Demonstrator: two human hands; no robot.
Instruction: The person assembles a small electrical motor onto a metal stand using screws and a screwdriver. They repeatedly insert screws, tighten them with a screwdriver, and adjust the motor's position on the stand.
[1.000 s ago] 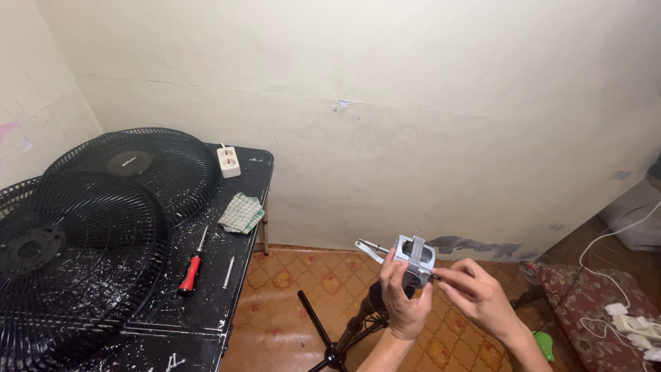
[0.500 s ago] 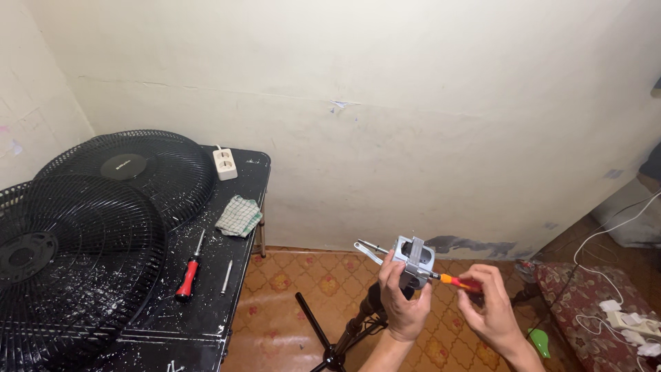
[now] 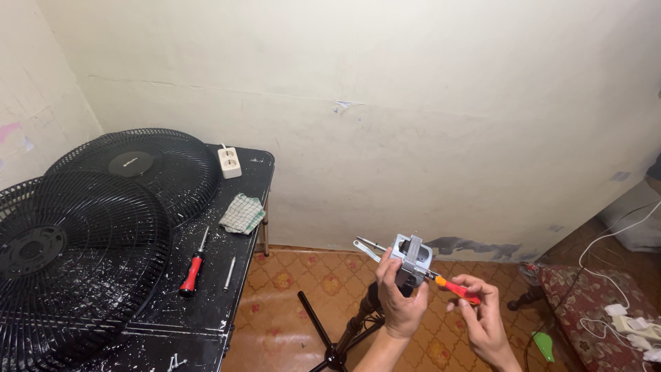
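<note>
1. Grey metal housing (image 3: 412, 256): a small boxy part with thin metal prongs projecting from its far-left side. It is held up in the air in front of the wall, above the patterned floor tiles and a black tripod stand (image 3: 335, 342).
2. Left hand (image 3: 399, 301): fingers closed around the underside of the housing, thumb on its near face. The grip is clamped on the part and keeps it upright.
3. Right hand (image 3: 484, 318): fingertips pinched together on the orange-handled screwdriver (image 3: 451, 286), just right of the left-hand grip. The shaft runs up and left from the pinch, and its tip meets the right side of the housing.
4. Step in hand, as judged: a fastener on the side of the housing is being worked with the driver. The screw itself is too small to make out.
5. Next move, as judged: it calls for the left-hand grip to stay rigid, the driver to stay in line with the fastener, and rotation to come from the right fingertips alone.
6. Well left of the grip stands a black table (image 3: 206, 303) carrying two black fan grilles (image 3: 76, 262), a red-handled screwdriver (image 3: 191, 272), a checked cloth (image 3: 242, 213) and a white socket block (image 3: 229, 162).
</note>
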